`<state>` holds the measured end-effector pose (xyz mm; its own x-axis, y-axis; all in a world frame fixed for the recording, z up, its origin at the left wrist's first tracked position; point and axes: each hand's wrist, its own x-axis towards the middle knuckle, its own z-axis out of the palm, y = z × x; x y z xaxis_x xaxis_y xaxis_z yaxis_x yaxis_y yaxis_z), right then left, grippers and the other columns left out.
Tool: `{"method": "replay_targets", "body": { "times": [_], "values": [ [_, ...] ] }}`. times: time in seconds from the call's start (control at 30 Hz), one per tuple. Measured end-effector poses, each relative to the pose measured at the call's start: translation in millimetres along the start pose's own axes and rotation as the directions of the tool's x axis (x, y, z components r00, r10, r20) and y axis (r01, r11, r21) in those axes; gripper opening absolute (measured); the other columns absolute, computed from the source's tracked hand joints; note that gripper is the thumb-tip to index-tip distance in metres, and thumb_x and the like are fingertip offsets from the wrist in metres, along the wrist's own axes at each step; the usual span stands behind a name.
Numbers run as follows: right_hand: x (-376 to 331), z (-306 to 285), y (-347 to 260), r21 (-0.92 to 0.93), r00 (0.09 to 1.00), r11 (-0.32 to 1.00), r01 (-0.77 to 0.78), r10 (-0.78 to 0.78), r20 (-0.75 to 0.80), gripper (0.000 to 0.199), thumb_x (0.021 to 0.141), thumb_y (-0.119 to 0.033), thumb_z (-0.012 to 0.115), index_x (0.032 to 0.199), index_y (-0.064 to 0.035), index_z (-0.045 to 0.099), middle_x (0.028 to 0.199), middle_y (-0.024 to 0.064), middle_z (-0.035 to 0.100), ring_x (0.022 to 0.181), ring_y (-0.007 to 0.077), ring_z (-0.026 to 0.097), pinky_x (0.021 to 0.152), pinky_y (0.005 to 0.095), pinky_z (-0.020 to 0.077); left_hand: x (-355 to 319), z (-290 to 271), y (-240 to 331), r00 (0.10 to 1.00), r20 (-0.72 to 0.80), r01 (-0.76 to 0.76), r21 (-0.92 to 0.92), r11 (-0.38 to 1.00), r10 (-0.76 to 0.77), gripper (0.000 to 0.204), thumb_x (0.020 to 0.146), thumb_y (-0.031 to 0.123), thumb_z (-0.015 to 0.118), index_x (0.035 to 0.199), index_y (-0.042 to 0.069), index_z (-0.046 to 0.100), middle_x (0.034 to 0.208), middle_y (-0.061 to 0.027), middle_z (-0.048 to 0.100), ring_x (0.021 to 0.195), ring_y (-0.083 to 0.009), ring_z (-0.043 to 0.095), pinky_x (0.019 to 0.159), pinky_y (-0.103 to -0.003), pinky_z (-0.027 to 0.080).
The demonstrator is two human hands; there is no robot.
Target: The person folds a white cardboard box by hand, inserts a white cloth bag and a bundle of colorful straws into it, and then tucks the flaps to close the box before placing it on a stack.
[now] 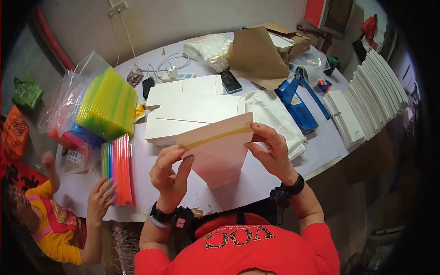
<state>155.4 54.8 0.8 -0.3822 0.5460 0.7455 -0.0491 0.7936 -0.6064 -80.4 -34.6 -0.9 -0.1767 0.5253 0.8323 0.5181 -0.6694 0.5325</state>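
- At frame centre, a flat white carton (215,151) is held above the surface (256,178).
- Left hand (168,176) pinches its left edge; right hand (270,149) pinches its right edge.
- Behind it lies a stack of white carton blanks (192,107); coloured straws (118,167) lie at lower left.

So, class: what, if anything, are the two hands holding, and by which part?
Both hold a white folded box: the left hand pinches its left top corner, the right hand grips its right top edge.
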Motion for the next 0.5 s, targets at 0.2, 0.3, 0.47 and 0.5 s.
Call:
{"method": "replay_targets", "body": {
  "times": [0.2,0.3,0.47,0.5],
  "values": [
    [8,-6,9,-0.064,0.999,0.997,-0.046,0.047,0.014,0.034,0.08,0.006,0.068,0.111,-0.0012,0.058,0.102,0.0106,0.064,0.08,0.0182,0.068,0.069,0.0282,0.0557,-18,3,-40,0.988,-0.118,0.098,-0.057,0.994,-0.104,0.017,0.089,0.0,0.061,0.106,0.002,0.062,0.103,-0.0062,0.064,0.091,-0.0125,0.058,0.073,-0.025,0.049],
    [29,5,1,0.078,1.0,0.997,-0.008,0.007,0.017,0.017,0.084,-0.004,0.066,0.1,-0.0025,0.059,0.092,0.0099,0.061,0.078,0.0192,0.066,0.065,0.0293,0.0543,-5,-9,-53,0.97,-0.142,0.191,-0.055,0.98,-0.197,0.01,0.096,0.006,0.053,0.099,0.001,0.061,0.095,-0.004,0.062,0.082,-0.0088,0.055,0.071,-0.02,0.042],
    [39,4,-3,0.154,0.997,0.987,0.045,-0.053,0.049,0.014,0.083,-0.012,0.066,0.089,-0.0015,0.058,0.083,0.0077,0.057,0.065,0.0191,0.058,0.057,0.0315,0.0456,1,-16,-39,0.942,-0.169,0.291,-0.022,0.956,-0.291,0.023,0.088,0.014,0.067,0.101,-0.004,0.064,0.082,-0.0111,0.067,0.076,-0.0174,0.062,0.069,-0.032,0.052],
    [39,3,-7,0.138,0.998,0.989,0.048,-0.054,0.039,0.014,0.083,-0.012,0.066,0.089,-0.0015,0.058,0.083,0.0077,0.057,0.065,0.0191,0.058,0.057,0.0315,0.0456,6,-12,-33,0.945,-0.159,0.284,-0.035,0.958,-0.286,0.023,0.088,0.014,0.067,0.101,-0.004,0.064,0.082,-0.0111,0.067,0.076,-0.0174,0.062,0.069,-0.032,0.052]
  ]
}}
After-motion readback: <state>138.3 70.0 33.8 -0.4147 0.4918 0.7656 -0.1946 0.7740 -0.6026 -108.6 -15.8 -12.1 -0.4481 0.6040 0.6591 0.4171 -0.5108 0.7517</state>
